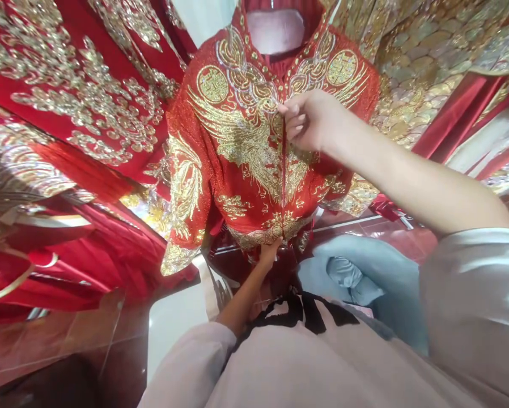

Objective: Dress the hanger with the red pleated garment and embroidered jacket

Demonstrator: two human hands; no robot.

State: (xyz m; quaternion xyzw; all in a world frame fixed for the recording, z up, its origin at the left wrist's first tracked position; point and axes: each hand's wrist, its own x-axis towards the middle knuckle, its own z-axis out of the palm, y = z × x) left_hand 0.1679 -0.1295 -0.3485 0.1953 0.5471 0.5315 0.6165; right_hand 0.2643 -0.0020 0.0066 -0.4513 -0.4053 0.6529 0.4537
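Observation:
A red jacket (237,147) with heavy gold and silver embroidery hangs on a mannequin form in front of me. My right hand (308,120) is closed in a pinch at the jacket's centre front seam, high on the chest. What it pinches there is too small to make out. My left hand (271,249) reaches up from below and grips the bottom hem of the jacket at the same seam, fingers closed on the cloth.
More red and gold embroidered garments hang close on the left (67,113) and on the upper right (428,62). A pale blue cloth (356,272) lies low on the right. A reddish floor (46,340) shows below.

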